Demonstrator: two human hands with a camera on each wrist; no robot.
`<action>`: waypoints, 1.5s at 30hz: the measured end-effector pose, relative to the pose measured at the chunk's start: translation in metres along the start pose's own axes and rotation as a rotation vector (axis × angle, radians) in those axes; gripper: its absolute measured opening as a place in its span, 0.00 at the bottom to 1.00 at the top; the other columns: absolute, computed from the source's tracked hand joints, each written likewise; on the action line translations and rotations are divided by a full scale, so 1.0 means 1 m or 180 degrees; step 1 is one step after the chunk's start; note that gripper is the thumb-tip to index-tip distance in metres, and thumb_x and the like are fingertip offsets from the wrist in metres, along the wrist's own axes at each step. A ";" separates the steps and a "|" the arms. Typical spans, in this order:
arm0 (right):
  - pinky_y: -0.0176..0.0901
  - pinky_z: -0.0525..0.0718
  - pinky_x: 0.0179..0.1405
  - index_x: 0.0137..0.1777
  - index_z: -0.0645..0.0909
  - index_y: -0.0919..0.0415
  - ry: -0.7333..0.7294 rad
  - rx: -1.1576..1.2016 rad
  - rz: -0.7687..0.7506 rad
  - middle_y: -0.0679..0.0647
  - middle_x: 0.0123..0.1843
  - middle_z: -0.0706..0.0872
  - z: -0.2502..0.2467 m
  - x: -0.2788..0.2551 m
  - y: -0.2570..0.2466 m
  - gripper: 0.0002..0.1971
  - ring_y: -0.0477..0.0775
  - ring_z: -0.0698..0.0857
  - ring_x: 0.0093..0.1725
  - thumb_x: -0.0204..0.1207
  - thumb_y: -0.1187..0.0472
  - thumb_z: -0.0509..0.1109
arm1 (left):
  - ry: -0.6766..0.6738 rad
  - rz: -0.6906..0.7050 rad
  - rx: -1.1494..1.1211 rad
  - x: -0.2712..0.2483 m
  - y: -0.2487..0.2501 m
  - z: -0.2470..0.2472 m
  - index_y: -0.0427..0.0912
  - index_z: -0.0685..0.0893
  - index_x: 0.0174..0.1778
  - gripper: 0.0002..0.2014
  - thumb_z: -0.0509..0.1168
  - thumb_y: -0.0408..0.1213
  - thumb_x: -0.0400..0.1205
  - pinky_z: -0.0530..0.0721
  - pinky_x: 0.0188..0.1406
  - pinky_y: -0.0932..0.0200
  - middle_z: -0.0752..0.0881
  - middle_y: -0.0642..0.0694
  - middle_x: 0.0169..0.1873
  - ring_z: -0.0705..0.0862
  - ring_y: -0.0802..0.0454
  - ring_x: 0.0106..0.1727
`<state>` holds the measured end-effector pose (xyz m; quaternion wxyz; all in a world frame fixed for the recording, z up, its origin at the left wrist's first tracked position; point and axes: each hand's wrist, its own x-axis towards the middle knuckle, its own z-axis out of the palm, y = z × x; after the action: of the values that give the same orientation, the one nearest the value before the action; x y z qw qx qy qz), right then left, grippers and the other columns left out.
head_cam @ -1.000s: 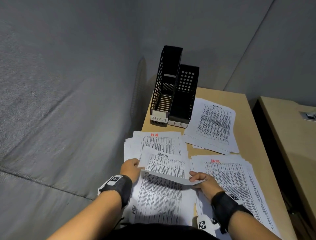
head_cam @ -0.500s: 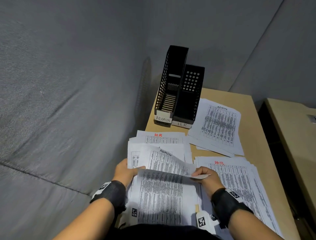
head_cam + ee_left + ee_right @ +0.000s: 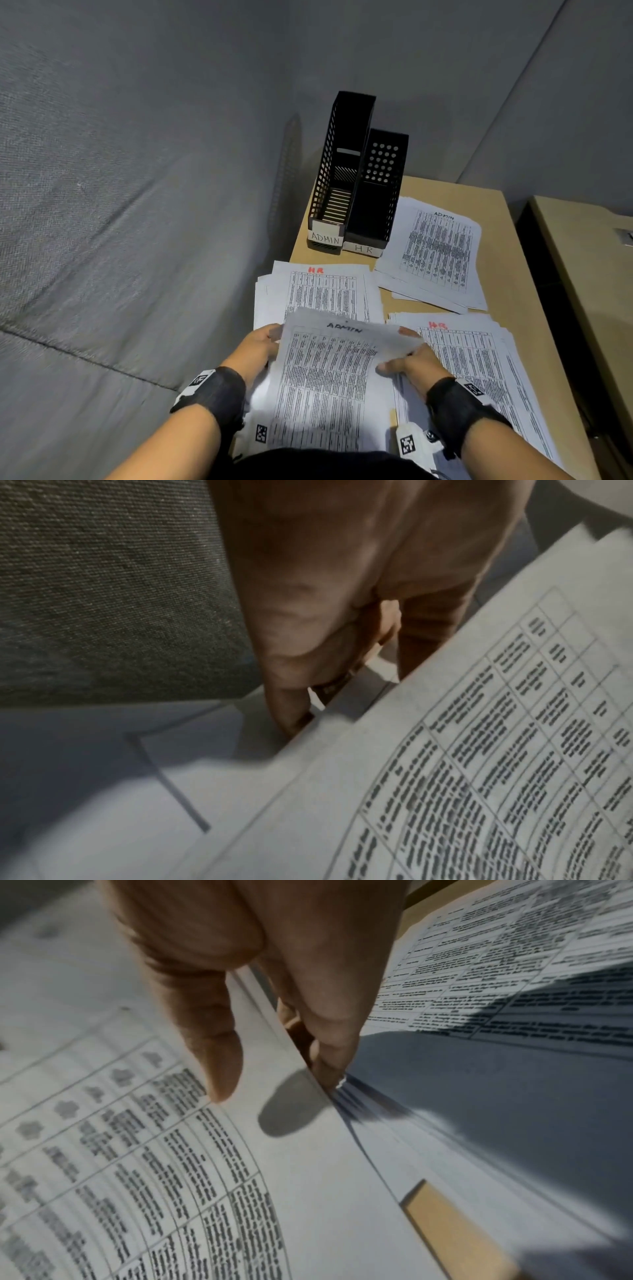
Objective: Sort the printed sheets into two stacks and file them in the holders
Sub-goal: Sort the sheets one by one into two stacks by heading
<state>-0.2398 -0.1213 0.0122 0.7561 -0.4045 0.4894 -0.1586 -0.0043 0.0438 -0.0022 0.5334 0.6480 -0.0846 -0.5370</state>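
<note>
I am about partway through the sorting, and none of the filing is done yet. My left hand [image 3: 262, 346] holds the left edge of a sheet marked ADMIN [image 3: 329, 377], with its fingers [image 3: 291, 718] curled under the paper. My right hand [image 3: 407, 365] pinches the right edge of the same sheet, thumb on top and fingers [image 3: 329, 1069] under it. This sheet is the top one of the unsorted pile [image 3: 263, 404] at the near edge of the counter [image 3: 496, 219], right in front of me. An ADMIN stack [image 3: 435, 253] lies toward the far right side, just beside the holders. An HR stack [image 3: 479, 370] lies along the near right side. More sheets with HR on top [image 3: 325, 291] lie just behind my hands, and I cannot tell if they are sorted. The ADMIN holder [image 3: 337, 171] and the HR holder [image 3: 376, 192] stand side by side at the far left corner, and I see no paper in them. I think this sheet belongs on the ADMIN stack. Then the rest must be sorted, and both stacks put in the holders.
</note>
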 end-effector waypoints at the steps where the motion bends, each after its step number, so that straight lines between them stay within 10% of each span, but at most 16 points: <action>1: 0.42 0.89 0.36 0.64 0.74 0.68 -0.0128 -0.0082 0.0092 0.65 0.56 0.85 0.001 -0.001 0.001 0.33 0.62 0.85 0.52 0.60 0.93 0.66 | -0.0008 -0.0028 -0.0030 -0.001 0.001 0.001 0.33 0.85 0.45 0.15 0.56 0.15 0.73 0.82 0.28 0.62 0.88 0.34 0.41 0.86 0.46 0.35; 5: 0.36 0.87 0.40 0.65 0.77 0.69 -0.0402 -0.0904 0.0224 0.60 0.52 0.91 0.007 -0.004 0.004 0.27 0.55 0.90 0.51 0.65 0.82 0.74 | -0.0098 -0.0084 -0.0179 -0.006 0.003 0.004 0.34 0.86 0.47 0.12 0.62 0.39 0.80 0.84 0.41 0.56 0.87 0.36 0.47 0.87 0.45 0.42; 10: 0.37 0.85 0.46 0.70 0.67 0.41 -0.1053 -0.2028 0.0432 0.48 0.58 0.88 0.001 -0.005 0.004 0.37 0.45 0.88 0.47 0.64 0.60 0.81 | -0.0226 -0.0322 -0.0166 0.006 -0.005 -0.002 0.60 0.74 0.73 0.33 0.56 0.73 0.75 0.67 0.77 0.48 0.81 0.60 0.67 0.78 0.57 0.70; 14: 0.37 0.83 0.28 0.60 0.75 0.54 -0.1146 -0.2572 0.0703 0.52 0.39 0.84 -0.006 -0.010 0.006 0.21 0.44 0.82 0.26 0.70 0.66 0.77 | 0.0187 0.0197 0.0507 0.013 -0.007 0.004 0.44 0.77 0.68 0.18 0.67 0.35 0.82 0.73 0.73 0.47 0.84 0.47 0.65 0.81 0.49 0.68; 16: 0.39 0.84 0.28 0.49 0.80 0.61 -0.0802 -0.2132 0.0535 0.52 0.33 0.80 -0.011 -0.011 0.006 0.07 0.46 0.80 0.23 0.75 0.72 0.71 | 0.0284 0.0334 0.0396 0.015 -0.002 0.014 0.41 0.79 0.62 0.11 0.63 0.31 0.84 0.79 0.66 0.50 0.86 0.47 0.58 0.84 0.50 0.60; 18: 0.41 0.82 0.29 0.48 0.82 0.62 -0.0335 -0.1590 0.0119 0.52 0.33 0.84 -0.022 -0.008 0.003 0.09 0.48 0.81 0.27 0.77 0.76 0.67 | 0.0514 0.0351 0.0279 0.017 0.006 0.026 0.40 0.80 0.46 0.05 0.60 0.33 0.85 0.79 0.38 0.56 0.82 0.49 0.37 0.80 0.52 0.35; 20: 0.47 0.83 0.44 0.52 0.82 0.62 0.0201 -0.1192 -0.0215 0.56 0.43 0.89 -0.042 -0.001 -0.004 0.13 0.54 0.86 0.40 0.77 0.78 0.64 | 0.0801 0.0397 0.0070 0.024 0.012 0.034 0.42 0.80 0.43 0.07 0.60 0.34 0.85 0.77 0.30 0.59 0.81 0.46 0.34 0.78 0.50 0.32; 22: 0.47 0.80 0.49 0.46 0.80 0.57 0.0741 -0.1030 -0.0487 0.57 0.43 0.86 -0.076 0.018 -0.008 0.13 0.53 0.84 0.41 0.78 0.77 0.64 | 0.1261 0.0643 0.0730 0.030 0.016 0.032 0.45 0.81 0.46 0.02 0.68 0.35 0.81 0.80 0.41 0.58 0.84 0.46 0.44 0.82 0.48 0.46; 26: 0.31 0.70 0.26 0.37 0.74 0.46 0.1681 -0.1211 -0.0434 0.45 0.33 0.70 -0.147 0.067 -0.025 0.12 0.40 0.72 0.24 0.79 0.62 0.67 | 0.1565 0.0336 0.2910 0.037 0.010 0.019 0.45 0.75 0.69 0.35 0.80 0.44 0.66 0.75 0.66 0.46 0.78 0.43 0.64 0.74 0.39 0.66; 32: 0.41 0.66 0.27 0.76 0.63 0.63 0.2005 -0.0971 -0.0279 0.65 0.38 0.78 -0.152 0.113 -0.105 0.22 0.59 0.76 0.32 0.83 0.67 0.59 | 0.1574 0.0227 0.3087 0.049 -0.005 0.013 0.41 0.77 0.59 0.32 0.82 0.42 0.62 0.83 0.55 0.42 0.82 0.42 0.52 0.81 0.40 0.54; 37: 0.28 0.62 0.08 0.77 0.66 0.67 0.2052 -0.1015 -0.0554 0.61 0.27 0.73 -0.130 0.122 -0.143 0.21 0.58 0.73 0.19 0.85 0.62 0.59 | 0.1819 -0.0014 0.3454 0.044 0.001 0.017 0.44 0.75 0.62 0.35 0.81 0.48 0.62 0.79 0.60 0.42 0.78 0.39 0.58 0.74 0.36 0.62; 41: 0.40 0.83 0.32 0.77 0.67 0.57 0.1979 -0.0273 -0.0477 0.65 0.47 0.85 -0.123 0.133 -0.143 0.25 0.56 0.83 0.34 0.82 0.57 0.66 | 0.1763 -0.0029 0.3048 0.040 0.004 0.012 0.43 0.69 0.76 0.46 0.82 0.44 0.63 0.75 0.68 0.42 0.74 0.39 0.69 0.72 0.38 0.71; 45: 0.49 0.79 0.44 0.78 0.64 0.55 0.1881 -0.0218 -0.0415 0.56 0.64 0.79 -0.109 0.125 -0.125 0.41 0.56 0.79 0.43 0.69 0.45 0.78 | 0.1928 0.0359 0.2603 0.037 -0.007 0.007 0.45 0.72 0.74 0.39 0.80 0.34 0.67 0.76 0.68 0.44 0.76 0.42 0.67 0.76 0.42 0.69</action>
<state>-0.2564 -0.3280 0.0103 0.5551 -0.3966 0.6663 -0.3011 0.0024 0.0173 -0.0287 0.2650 0.9247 -0.1643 -0.2184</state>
